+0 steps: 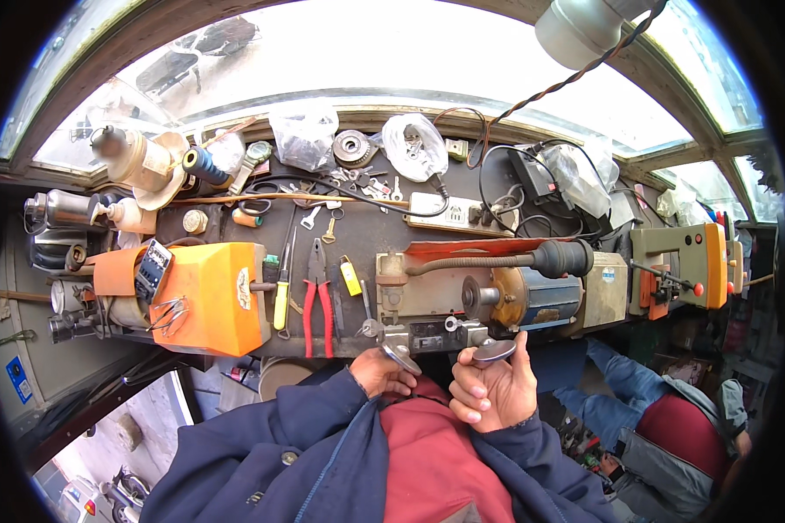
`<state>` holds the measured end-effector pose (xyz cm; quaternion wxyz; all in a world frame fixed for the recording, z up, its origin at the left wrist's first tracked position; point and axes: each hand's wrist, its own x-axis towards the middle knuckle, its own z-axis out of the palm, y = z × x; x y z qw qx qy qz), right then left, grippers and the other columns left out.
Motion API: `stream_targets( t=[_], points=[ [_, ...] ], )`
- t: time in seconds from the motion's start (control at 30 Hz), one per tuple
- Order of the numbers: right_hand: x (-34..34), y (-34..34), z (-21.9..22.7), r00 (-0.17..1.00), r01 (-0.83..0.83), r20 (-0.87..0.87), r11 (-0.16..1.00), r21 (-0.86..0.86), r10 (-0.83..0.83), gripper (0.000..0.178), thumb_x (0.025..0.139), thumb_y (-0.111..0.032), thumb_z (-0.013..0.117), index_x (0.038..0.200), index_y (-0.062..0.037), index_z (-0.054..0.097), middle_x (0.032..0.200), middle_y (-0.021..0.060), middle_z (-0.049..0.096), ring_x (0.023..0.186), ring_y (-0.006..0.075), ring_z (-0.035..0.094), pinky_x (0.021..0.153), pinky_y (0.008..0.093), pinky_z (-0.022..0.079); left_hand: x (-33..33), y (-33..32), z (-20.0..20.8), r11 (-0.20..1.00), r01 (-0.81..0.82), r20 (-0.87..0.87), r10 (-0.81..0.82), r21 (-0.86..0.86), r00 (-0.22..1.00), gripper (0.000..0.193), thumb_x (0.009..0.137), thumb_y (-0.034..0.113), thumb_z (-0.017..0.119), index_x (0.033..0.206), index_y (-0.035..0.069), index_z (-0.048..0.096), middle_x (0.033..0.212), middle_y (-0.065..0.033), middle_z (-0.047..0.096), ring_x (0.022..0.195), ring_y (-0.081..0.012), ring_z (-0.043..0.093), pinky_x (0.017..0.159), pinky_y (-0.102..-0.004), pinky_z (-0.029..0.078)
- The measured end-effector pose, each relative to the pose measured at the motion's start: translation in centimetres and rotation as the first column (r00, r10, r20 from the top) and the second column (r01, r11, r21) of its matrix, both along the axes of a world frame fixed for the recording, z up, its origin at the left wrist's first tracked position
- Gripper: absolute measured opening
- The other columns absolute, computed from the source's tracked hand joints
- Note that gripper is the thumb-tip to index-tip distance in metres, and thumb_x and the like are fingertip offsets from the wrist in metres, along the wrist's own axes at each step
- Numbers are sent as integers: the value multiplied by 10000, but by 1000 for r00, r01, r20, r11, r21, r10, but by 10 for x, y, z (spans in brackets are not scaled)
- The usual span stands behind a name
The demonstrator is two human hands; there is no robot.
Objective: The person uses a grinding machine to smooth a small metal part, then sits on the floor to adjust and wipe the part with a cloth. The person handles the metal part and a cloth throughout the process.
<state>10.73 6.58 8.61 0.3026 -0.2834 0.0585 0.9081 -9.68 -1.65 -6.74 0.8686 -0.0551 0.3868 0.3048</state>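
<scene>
A key-cutting machine point(536, 301) with a blue and gold motor stands at the bench's front edge, before me. Two clamps project from it toward me, each with a round metal knob. The fingers of my left hand point(379, 375) close on the left clamp knob point(402, 356). My right hand point(497, 388) is curled palm up, its fingers around the rim of the right clamp knob point(494, 350). A key point(371, 329) shows beside the left clamp. Another small key-like piece point(452, 323) sits at the right clamp; its blade cannot be made out.
Red-handled pliers point(317, 305), a yellow screwdriver point(282, 301) and a yellow lighter point(350, 275) lie left of the machine. An orange machine point(222, 296) stands farther left. Behind are loose keys point(371, 185), a power strip point(458, 216) and cables. Another person point(685, 427) is at lower right.
</scene>
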Motion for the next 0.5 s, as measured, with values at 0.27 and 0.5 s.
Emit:
stream_targets(
  t=[0.27,0.5],
  points=[
    [0,0,0,1000,-3,10,1000,9,3,872,960,-765,242,1215,4,564,724,18,459,552,116,399,526,291,394,0,-1,-1,999,-40,22,41,-23,999,367,944,148,646,1278,23,557,1089,-183,667,893,-325,705,754,-440,605],
    [-2,1,-2,1000,-3,-14,1000,5,3,872,962,-763,237,1225,2,565,731,20,462,562,120,404,531,292,393,0,-1,0,999,-44,28,44,14,999,404,918,165,691,1272,23,557,1089,-180,668,888,-319,704,747,-437,606]
  ],
)
